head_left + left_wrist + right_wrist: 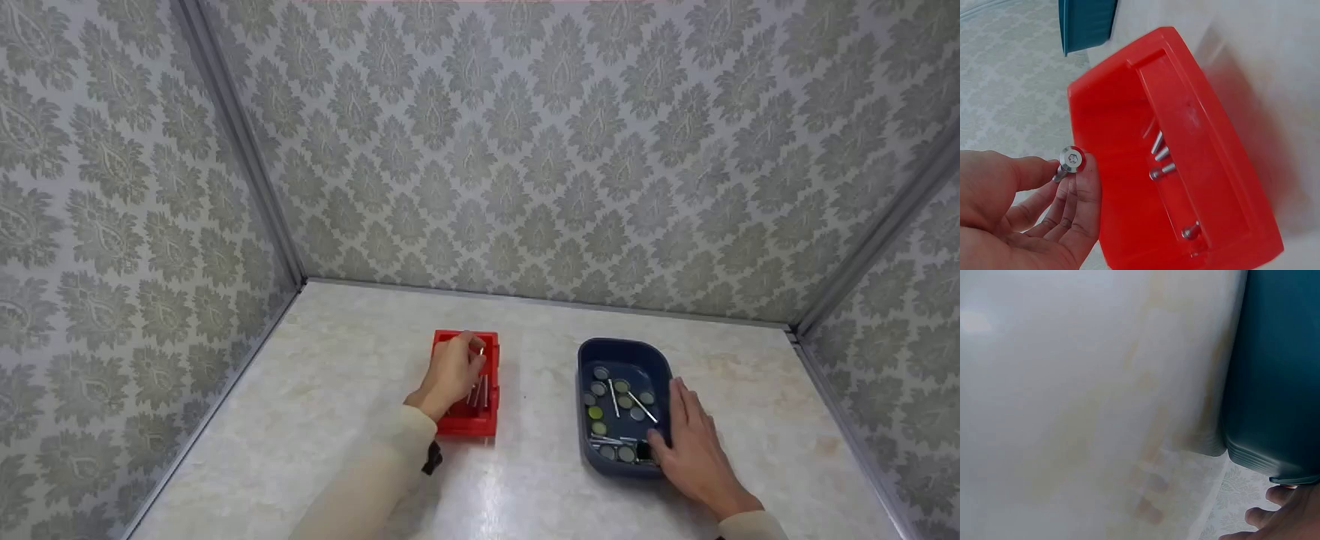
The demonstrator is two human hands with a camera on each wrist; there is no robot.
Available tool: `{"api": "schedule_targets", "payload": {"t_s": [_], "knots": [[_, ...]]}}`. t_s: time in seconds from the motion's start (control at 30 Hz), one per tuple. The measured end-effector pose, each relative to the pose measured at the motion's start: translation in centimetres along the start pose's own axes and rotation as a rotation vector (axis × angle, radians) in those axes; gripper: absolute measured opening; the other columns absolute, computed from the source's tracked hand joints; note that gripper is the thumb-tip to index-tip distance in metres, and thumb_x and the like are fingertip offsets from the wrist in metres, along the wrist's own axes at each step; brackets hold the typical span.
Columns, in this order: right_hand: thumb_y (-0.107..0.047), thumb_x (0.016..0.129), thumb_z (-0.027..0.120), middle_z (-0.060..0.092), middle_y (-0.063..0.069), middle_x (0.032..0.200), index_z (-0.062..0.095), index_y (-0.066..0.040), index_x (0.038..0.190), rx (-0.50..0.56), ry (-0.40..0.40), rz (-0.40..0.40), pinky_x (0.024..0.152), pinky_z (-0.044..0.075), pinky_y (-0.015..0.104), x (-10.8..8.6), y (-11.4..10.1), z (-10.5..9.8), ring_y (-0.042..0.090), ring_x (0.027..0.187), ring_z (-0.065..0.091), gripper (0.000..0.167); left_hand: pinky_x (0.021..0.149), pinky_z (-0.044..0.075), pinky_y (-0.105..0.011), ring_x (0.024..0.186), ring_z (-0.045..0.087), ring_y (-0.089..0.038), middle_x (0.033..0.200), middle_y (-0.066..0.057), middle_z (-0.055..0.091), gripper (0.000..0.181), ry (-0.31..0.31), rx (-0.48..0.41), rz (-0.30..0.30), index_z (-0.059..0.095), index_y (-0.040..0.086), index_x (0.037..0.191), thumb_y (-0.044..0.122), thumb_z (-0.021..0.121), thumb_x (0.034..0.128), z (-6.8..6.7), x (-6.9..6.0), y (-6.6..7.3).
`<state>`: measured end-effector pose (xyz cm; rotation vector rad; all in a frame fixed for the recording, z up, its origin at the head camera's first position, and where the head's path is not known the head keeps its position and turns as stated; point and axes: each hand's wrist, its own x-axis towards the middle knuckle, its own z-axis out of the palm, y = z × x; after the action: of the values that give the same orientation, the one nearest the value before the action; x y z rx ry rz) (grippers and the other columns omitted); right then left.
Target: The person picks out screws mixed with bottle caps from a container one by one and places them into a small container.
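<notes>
My left hand is over a red plastic bin, pinching a silver bolt between thumb and fingers. The bolt's flat round head with a socket faces the left wrist camera. Several more bolts lie inside the red bin. Over the right side of a dark blue tub rests my right hand, thumb across the rim and fingers extended along the outside. Inside the tub lie several round discs and thin metal bolts. The right wrist view shows only part of those fingers.
Both containers stand apart on a pale marbled tabletop. Patterned wall panels rise behind it and along both sides, with grey metal strips at the corners.
</notes>
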<state>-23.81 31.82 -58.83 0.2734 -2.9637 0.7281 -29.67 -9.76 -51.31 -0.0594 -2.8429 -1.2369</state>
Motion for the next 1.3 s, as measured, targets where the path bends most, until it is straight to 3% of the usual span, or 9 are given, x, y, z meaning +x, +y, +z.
{"api": "schedule_targets", "payload": {"t_s": [0.23,0.37,0.5,0.6,0.8,1.03,1.1,1.3], "knots": [[-0.029,0.116,0.066,0.011,0.034,0.192,0.010,0.008,0.183,-0.004,0.004,-0.012,0.136,0.020,0.084,-0.2,0.1,0.0,0.064,0.175,0.014,0.094,0.080,0.065,-0.033,0.094,0.071,-0.021,0.127,-0.016,0.082,0.029,-0.052,0.048,-0.101,0.074,0.001,0.142,0.005,0.071,0.1134,-0.3,0.6,-0.4],[-0.028,0.116,0.065,0.010,0.034,0.192,0.009,0.007,0.183,-0.003,-0.008,0.000,0.138,0.019,0.084,-0.2,-0.1,-0.1,0.063,0.176,0.013,0.094,0.094,0.069,-0.041,0.104,0.073,-0.025,0.140,-0.018,0.081,0.031,-0.094,0.076,-0.149,0.074,0.001,0.143,0.004,0.072,0.1122,-0.4,0.8,-0.5],[-0.028,0.116,0.065,0.010,0.034,0.192,0.009,0.007,0.183,-0.004,-0.015,0.007,0.138,0.018,0.084,-0.2,-0.1,-0.1,0.063,0.176,0.013,0.094,0.108,0.069,-0.053,0.112,0.072,-0.027,0.142,-0.017,0.080,0.032,-0.119,0.116,-0.181,0.074,0.003,0.144,0.005,0.075,0.1113,-0.4,0.9,-0.6],[-0.029,0.116,0.065,0.009,0.035,0.192,0.008,0.007,0.183,-0.003,-0.020,0.014,0.138,0.018,0.084,-0.2,0.0,-0.1,0.063,0.176,0.012,0.095,0.110,0.068,-0.056,0.113,0.072,-0.028,0.138,-0.017,0.081,0.032,-0.135,0.143,-0.193,0.074,0.004,0.143,0.005,0.076,0.1106,-0.2,0.9,-0.6],[-0.030,0.117,0.064,0.008,0.034,0.192,0.006,0.007,0.183,-0.005,-0.029,0.023,0.138,0.017,0.085,-0.2,0.0,-0.1,0.063,0.176,0.011,0.095,0.108,0.069,-0.055,0.104,0.073,-0.027,0.123,-0.018,0.084,0.031,-0.154,0.193,-0.153,0.080,0.002,0.137,-0.004,0.075,0.1072,0.0,1.0,-0.7],[-0.030,0.117,0.064,0.008,0.035,0.192,0.008,0.008,0.183,0.003,-0.029,0.019,0.138,0.017,0.084,-0.1,0.0,-0.1,0.063,0.176,0.011,0.094,0.090,0.068,-0.043,0.088,0.069,-0.023,0.095,-0.013,0.079,0.023,-0.198,0.230,-0.133,0.081,0.000,0.128,-0.005,0.069,0.1101,0.1,1.1,-0.6],[-0.030,0.117,0.064,0.008,0.035,0.192,0.008,0.008,0.183,0.007,-0.028,0.016,0.138,0.017,0.084,-0.1,0.0,0.0,0.063,0.176,0.011,0.094,0.087,0.066,-0.042,0.086,0.069,-0.023,0.092,-0.013,0.078,0.023,-0.204,0.246,-0.121,0.082,-0.001,0.128,-0.006,0.068,0.1111,0.2,1.2,-0.6],[-0.029,0.117,0.065,0.009,0.035,0.192,0.008,0.008,0.183,0.005,-0.021,0.009,0.138,0.017,0.084,0.0,0.0,-0.1,0.063,0.176,0.012,0.094,0.092,0.067,-0.044,0.089,0.069,-0.023,0.094,-0.011,0.078,0.023,-0.207,0.264,-0.130,0.082,0.001,0.128,-0.005,0.068,0.1115,0.4,1.4,-0.6]]}}
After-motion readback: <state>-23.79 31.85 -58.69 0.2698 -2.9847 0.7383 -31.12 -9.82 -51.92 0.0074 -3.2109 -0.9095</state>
